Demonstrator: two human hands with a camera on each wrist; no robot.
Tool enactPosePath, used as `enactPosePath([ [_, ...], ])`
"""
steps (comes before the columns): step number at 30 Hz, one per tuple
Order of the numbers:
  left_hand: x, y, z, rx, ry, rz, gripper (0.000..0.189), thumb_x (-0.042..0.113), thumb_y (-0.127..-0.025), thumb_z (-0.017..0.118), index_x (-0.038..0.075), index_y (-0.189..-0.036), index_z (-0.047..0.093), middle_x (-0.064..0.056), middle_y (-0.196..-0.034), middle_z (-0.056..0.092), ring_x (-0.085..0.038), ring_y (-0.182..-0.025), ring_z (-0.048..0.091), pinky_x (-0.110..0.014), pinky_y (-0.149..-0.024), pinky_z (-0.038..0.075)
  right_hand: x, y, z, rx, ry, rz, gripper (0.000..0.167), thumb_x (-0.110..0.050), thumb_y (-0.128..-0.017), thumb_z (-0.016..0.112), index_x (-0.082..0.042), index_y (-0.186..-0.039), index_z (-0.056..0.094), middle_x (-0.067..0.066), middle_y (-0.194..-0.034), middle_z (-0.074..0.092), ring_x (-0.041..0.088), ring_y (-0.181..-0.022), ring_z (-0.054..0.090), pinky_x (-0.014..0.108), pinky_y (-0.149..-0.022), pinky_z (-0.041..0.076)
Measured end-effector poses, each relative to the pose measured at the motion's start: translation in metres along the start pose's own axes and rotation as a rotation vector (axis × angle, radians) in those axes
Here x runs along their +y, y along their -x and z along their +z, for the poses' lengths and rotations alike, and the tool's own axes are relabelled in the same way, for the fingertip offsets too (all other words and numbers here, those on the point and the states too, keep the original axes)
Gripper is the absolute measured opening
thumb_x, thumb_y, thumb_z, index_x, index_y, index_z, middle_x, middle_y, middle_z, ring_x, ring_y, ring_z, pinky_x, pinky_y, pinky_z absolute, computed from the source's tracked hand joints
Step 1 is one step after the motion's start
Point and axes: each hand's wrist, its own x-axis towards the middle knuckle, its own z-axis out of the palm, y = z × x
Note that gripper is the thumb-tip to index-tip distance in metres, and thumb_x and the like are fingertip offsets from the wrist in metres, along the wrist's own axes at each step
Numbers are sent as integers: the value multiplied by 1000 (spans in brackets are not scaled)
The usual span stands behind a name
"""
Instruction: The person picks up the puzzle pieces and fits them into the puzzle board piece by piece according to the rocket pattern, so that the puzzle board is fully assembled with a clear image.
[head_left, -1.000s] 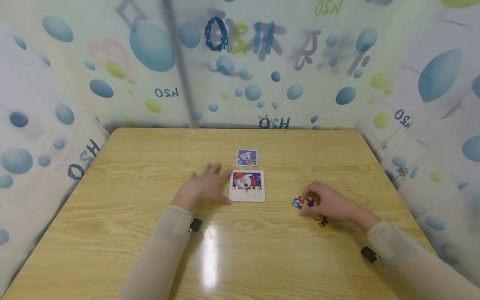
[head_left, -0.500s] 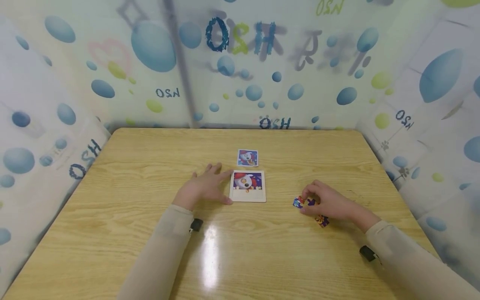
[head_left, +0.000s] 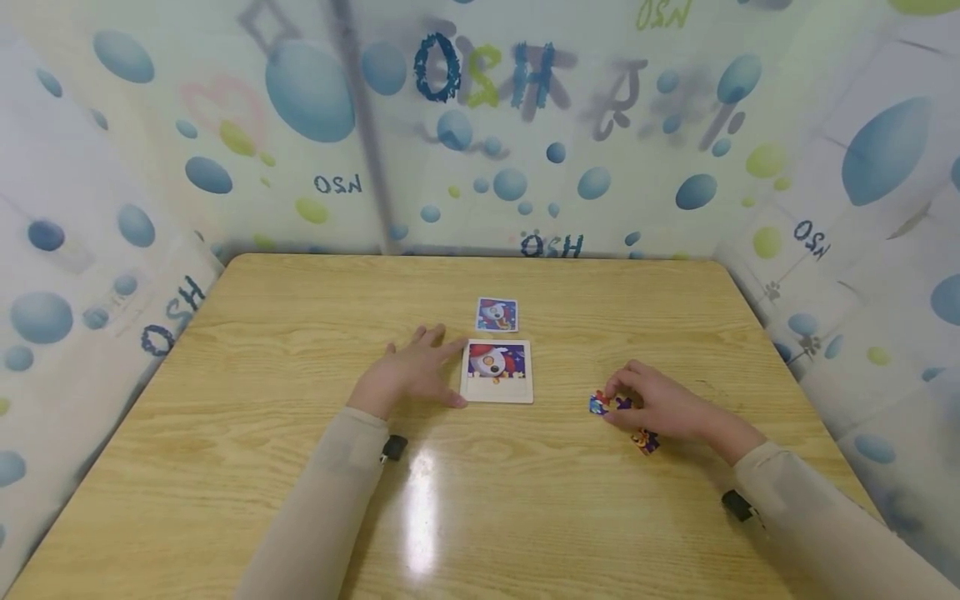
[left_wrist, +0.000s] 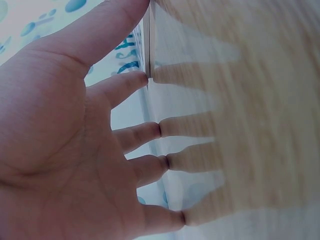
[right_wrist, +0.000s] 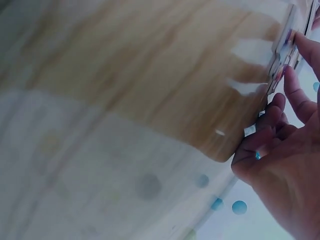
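Observation:
My left hand (head_left: 411, 372) lies spread on the table at the left side of a white-framed puzzle board (head_left: 497, 391); its thumb and index fingertips are right at the frame's edge. The board's upper part shows a white cartoon face with red on a purple ground, and its lower part is bare. Over to the right, my right hand (head_left: 652, 402) pinches a blue and red puzzle piece (head_left: 597, 403) between thumb and index finger, low over the table. A purple piece (head_left: 624, 403) shows under that hand, partly hidden, and an orange and purple piece (head_left: 645, 441) lies nearer me.
Behind the board lies a small square picture card (head_left: 497, 315) with a similar face. The wooden table (head_left: 262, 358) is bounded at the back and sides by a patterned curtain (head_left: 510, 158). Dark wrist devices sit at both sleeves.
Both hands and the puzzle board stay in place; only the view shifts slightly.

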Motion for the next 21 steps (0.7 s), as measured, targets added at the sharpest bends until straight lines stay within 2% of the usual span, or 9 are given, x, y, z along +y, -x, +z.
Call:
enactPosePath([
  [10,0,-2,0,-6,-7,-2,105,54,-91,87,34,-176,28,-14,-187,6,-43,-173,-6,-83,-130,-2,1,-1,0,-7,70,-39,24,-29,-103,78,-13,-117,68,3,-116,63,13,-101,56,32,-87,54],
  [21,-1,-1,-1,-11,-17,-4,106,55,-90,87,34,-176,27,-14,-187,4,-43,-173,-5,-82,-130,-2,-1,-2,-2,-19,64,-30,26,-32,-104,78,-13,-118,67,3,-117,63,12,-101,56,33,-87,55],
])
